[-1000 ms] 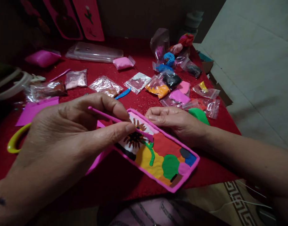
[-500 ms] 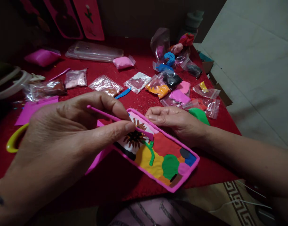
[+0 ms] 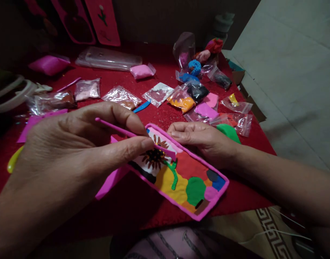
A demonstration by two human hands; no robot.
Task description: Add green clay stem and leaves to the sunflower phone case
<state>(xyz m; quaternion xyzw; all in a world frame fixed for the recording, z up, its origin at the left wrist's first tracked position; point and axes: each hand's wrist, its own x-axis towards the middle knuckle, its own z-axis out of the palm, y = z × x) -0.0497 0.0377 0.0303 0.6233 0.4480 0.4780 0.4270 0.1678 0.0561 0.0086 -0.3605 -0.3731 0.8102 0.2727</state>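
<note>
Hidden parts: the left hand (image 3: 70, 151) covers one end of the framed panel (image 3: 181, 174) and most of a yellow object (image 3: 14, 160); its wrist runs off the picture's left edge.
Hard to make out: a bottle (image 3: 223, 25) in the dark at the back; whether the tool's flat tip touches the panel.
Left hand: pinches a thin pink tool (image 3: 115, 128) between thumb and forefinger, over the panel's flower end.
Right hand (image 3: 200, 138): grips the panel's far edge, thumb on top, other fingers mostly unseen.
Panel: tilted between the hands, near the front of the red desk (image 3: 165, 117).
Under the tip: a green stem (image 3: 174, 176), beside the brown-petalled flower (image 3: 155, 156).
</note>
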